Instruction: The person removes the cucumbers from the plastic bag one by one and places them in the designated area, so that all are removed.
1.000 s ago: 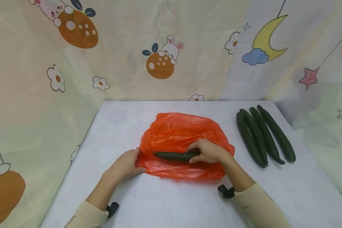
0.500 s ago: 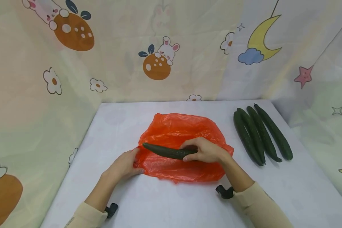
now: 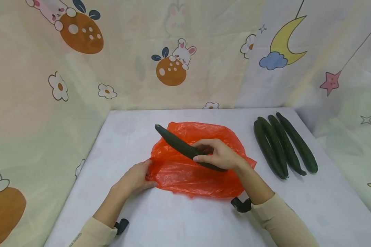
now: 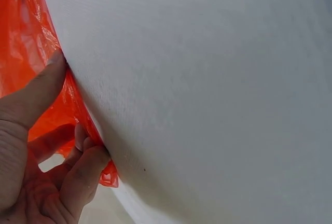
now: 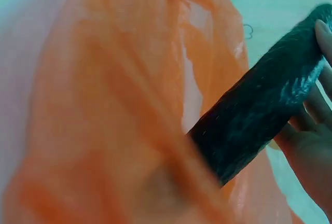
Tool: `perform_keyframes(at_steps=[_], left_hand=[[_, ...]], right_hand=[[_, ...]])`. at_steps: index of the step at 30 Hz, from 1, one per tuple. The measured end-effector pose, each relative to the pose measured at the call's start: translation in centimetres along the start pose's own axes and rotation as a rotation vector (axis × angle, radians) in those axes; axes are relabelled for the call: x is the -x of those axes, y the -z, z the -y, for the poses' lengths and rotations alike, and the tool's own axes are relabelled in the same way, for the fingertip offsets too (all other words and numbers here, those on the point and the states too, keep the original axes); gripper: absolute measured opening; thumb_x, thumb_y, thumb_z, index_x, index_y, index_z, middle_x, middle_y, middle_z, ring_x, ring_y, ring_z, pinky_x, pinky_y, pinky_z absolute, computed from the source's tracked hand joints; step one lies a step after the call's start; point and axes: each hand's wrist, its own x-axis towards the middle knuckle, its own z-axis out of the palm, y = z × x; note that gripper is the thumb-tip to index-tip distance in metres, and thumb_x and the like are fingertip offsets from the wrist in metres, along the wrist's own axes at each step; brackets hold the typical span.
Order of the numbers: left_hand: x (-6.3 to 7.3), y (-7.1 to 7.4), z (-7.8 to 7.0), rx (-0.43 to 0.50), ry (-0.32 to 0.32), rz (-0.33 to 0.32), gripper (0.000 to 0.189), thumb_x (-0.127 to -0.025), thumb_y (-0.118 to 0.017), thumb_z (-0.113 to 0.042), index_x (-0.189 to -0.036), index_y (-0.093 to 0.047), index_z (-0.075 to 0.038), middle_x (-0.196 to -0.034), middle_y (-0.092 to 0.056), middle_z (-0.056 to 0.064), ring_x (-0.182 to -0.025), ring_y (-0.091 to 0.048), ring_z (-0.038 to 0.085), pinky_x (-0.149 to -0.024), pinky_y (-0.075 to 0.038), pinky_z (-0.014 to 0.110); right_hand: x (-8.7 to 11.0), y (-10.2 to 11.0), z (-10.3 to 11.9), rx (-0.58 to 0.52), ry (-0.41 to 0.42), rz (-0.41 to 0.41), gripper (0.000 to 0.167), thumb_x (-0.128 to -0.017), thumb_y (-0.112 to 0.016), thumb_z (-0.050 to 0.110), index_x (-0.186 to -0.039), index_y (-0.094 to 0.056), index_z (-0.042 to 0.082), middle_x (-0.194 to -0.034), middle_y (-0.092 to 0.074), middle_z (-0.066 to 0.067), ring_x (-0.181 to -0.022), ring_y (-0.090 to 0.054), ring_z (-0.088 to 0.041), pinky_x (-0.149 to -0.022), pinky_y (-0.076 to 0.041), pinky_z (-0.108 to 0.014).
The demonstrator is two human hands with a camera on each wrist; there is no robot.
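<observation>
A dark green cucumber (image 3: 182, 145) is held in my right hand (image 3: 217, 154), tilted with its far end up to the left above a red-orange plastic bag (image 3: 185, 181). In the right wrist view the cucumber (image 5: 259, 102) lies between thumb and fingers, and part of the blurred bag (image 5: 114, 110) covers its lower end. My left hand (image 3: 136, 176) grips the bag's left edge. Up close in the left wrist view, the left hand (image 4: 52, 146) has its thumb and curled fingers on the bag's edge (image 4: 75, 102).
Several more cucumbers (image 3: 284, 147) lie side by side at the table's right. The white tabletop (image 3: 179, 219) ends at a printed cloth wall (image 3: 126, 55). A black device (image 3: 242, 204) is worn on the right wrist, and another device (image 3: 122, 226) on the left.
The cucumber in my right hand has risen from the bag, and its far end has swung up and away to the left. My left hand has stayed at the bag's edge.
</observation>
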Motion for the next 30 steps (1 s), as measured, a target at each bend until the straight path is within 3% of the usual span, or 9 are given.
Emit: perform_keyframes(at_steps=[11,30], left_hand=[[0.1,-0.1,-0.1,-0.008,0.005,-0.009,0.086,-0.075,-0.092,-0.035,-0.145,-0.050,-0.008,-0.119,-0.066,0.008,-0.107,-0.063,0.025,-0.092,-0.058,0.048],[0.1,-0.1,-0.3,-0.002,0.000,-0.015,0.083,-0.075,-0.092,-0.033,-0.144,-0.052,-0.008,-0.122,-0.067,0.009,-0.108,-0.063,0.026,-0.092,-0.058,0.049]], right_hand=[[-0.6,0.7,1.8,-0.141,-0.022,-0.125,0.029,-0.094,-0.077,0.028,-0.122,-0.071,0.021,-0.110,-0.072,-0.003,-0.100,-0.068,-0.028,-0.080,-0.062,-0.042],[-0.8,1.2,3.1,-0.201,0.026,-0.185,0.028,-0.097,-0.074,0.022,-0.123,-0.071,0.016,-0.107,-0.073,-0.007,-0.094,-0.071,-0.029,-0.080,-0.062,-0.044]])
